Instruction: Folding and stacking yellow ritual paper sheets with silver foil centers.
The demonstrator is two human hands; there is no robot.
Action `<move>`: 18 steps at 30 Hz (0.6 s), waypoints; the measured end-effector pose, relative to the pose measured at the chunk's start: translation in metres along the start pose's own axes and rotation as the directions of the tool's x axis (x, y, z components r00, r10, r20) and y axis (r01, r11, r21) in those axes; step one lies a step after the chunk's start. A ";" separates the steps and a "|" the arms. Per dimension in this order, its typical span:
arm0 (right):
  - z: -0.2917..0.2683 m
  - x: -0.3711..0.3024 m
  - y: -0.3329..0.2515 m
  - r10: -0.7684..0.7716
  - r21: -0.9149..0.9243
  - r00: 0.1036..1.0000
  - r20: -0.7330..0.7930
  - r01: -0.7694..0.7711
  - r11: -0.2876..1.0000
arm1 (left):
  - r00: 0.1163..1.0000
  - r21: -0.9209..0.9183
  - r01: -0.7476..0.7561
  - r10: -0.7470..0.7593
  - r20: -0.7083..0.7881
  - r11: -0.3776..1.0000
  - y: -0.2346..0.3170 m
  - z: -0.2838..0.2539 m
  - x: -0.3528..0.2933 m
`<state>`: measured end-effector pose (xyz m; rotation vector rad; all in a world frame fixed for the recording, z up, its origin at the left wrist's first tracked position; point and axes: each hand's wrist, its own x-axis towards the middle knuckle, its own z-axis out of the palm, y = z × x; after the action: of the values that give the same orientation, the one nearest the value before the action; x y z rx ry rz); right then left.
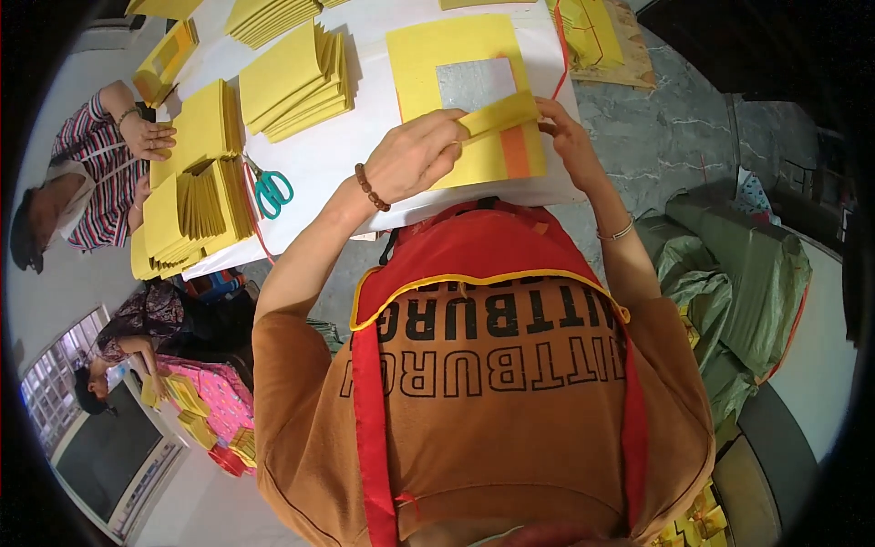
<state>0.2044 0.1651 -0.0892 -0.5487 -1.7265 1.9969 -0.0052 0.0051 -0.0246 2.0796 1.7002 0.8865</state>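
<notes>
At nine o'clock a co-worker in a striped top (91, 173) sits at the bench (337, 150), one of that person's hands (150, 137) lying on a yellow stack (205, 128), with a fanned pile of folded yellow sheets (187, 219) just below it at the bench edge. At seven o'clock a second person (137, 333) bends over more yellow sheets (187, 397) on a pink cloth (219, 401). Teal-handled scissors (272, 190) lie on the white bench just right of the fanned pile. At eleven o'clock two more yellow stacks (296, 82) rest near the bench's middle. The left hand (415, 155), a bead bracelet (371, 187) on its wrist, is pinched shut on the left end of a folded yellow strip (497, 116). The strip lies tilted across a large yellow sheet (456, 64) at twelve o'clock, over the lower edge of a silver foil square (474, 84) on that sheet and just above an orange patch (516, 151). The right hand (570, 137), a thin bangle (618, 232) on its wrist, has its fingertips closed on the strip's right end. Below both arms, an orange shirt and red apron (483, 365) fill the six o'clock side. At one o'clock another yellow pile (591, 32) sits at the bench corner. At three o'clock green sacks (738, 273) lie on the floor.
</notes>
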 end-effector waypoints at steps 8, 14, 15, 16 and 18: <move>0.015 0.003 -0.005 -0.104 -0.365 0.994 -0.030 0.085 0.927 | 0.992 -0.025 0.123 -0.122 0.008 0.992 0.013 0.003 -0.005; 0.008 0.004 -0.002 -0.168 -0.377 0.985 0.040 0.171 0.911 | 0.998 -0.285 0.066 -0.067 0.004 0.956 -0.011 -0.018 -0.025; 0.006 0.004 0.001 -0.174 -0.359 0.984 0.030 0.173 0.917 | 0.997 -0.230 0.041 -0.053 -0.048 0.972 -0.015 -0.022 -0.028; 0.006 0.004 0.004 -0.179 -0.341 0.984 0.019 0.175 0.924 | 0.995 -0.173 0.019 -0.037 -0.098 0.985 -0.018 -0.024 -0.030; 0.007 0.004 0.007 -0.171 -0.317 0.985 0.001 0.162 0.935 | 0.996 -0.079 0.044 -0.050 -0.068 0.996 -0.022 -0.019 -0.034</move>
<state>0.1970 0.1605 -0.0956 -0.5083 -2.0197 1.6002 -0.0373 -0.0248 -0.0320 1.9720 1.7139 1.0048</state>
